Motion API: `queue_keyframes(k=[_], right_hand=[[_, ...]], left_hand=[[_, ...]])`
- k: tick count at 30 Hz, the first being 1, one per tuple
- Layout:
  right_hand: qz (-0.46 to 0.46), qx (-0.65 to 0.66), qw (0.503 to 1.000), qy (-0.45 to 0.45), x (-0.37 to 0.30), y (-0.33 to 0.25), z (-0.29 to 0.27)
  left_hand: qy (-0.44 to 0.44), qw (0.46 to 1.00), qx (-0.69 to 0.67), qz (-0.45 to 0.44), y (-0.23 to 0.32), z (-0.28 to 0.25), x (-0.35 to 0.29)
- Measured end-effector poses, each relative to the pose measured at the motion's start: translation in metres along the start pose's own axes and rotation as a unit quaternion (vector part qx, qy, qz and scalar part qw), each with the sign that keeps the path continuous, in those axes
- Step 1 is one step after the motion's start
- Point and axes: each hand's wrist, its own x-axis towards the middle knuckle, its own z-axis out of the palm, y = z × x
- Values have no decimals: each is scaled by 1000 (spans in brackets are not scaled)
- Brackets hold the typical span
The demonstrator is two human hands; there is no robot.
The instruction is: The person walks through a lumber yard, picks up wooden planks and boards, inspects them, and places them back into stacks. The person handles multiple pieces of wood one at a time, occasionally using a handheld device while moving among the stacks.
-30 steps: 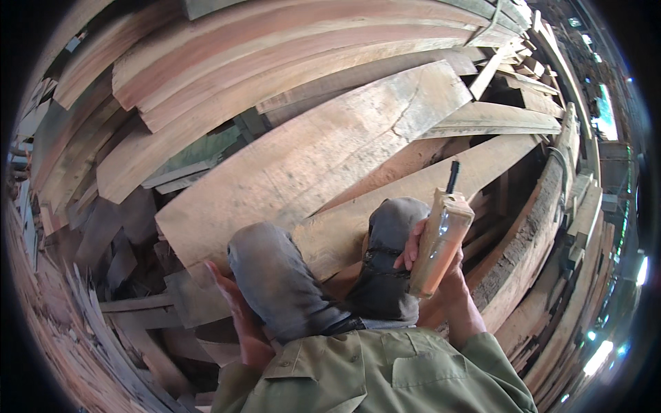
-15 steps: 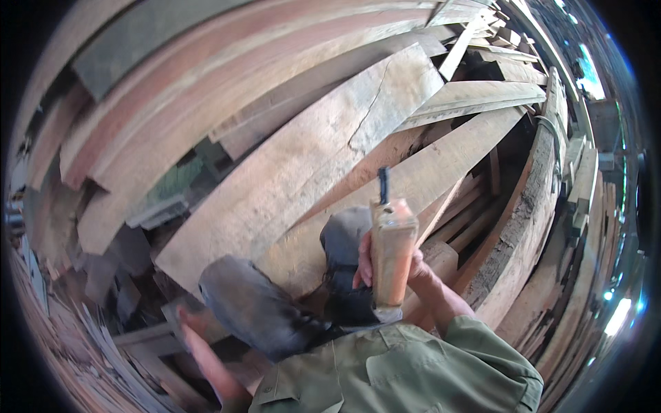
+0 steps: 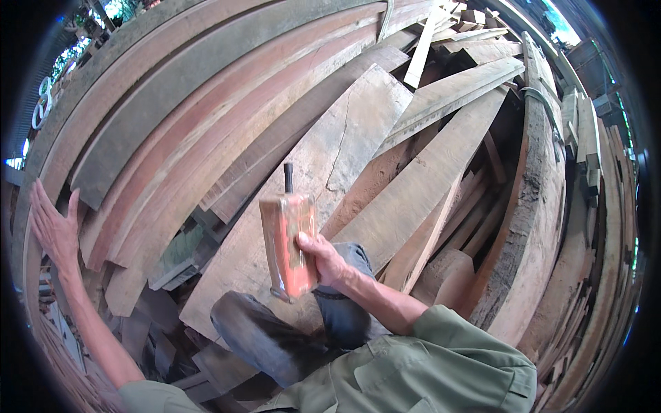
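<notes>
My right hand grips a boxy orange-brown device in front of my knees, its thumb on the near face. The device seems wrapped in clear plastic, and a short black rod sticks up from its top. What exactly it is, I cannot tell. Far to the left, my left hand is spread flat with fingers apart, at the ends of the stacked planks. It seems to touch the outer plank, holding nothing. Behind the device lies a wide cracked board.
Long planks fan out across the pile, with a narrower beam slanting beside the cracked board. A bark-edged slab runs along the right, bound by a strap. Dark gaps open between boards. Loose offcuts lie at the back.
The device has moved left and upward in my right hand. My left arm has swung from low beside my knee out to the plank ends. The view has shifted left.
</notes>
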Motion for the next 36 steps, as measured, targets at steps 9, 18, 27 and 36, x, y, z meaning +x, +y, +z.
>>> queue_keyframes(k=[9,18,27,36], right_hand=[[-40,-147,988,-11,1,-12,1],[8,-153,987,42,9,-16,-1],[-16,-101,992,80,-14,-26,3],[-39,-114,984,133,-40,-38,6]], left_hand=[[-56,997,-38,43,-65,57,-13],[-98,993,-58,19,-82,85,-24],[-94,995,-15,-5,-79,102,-18],[76,967,-210,-122,62,-15,-40]])
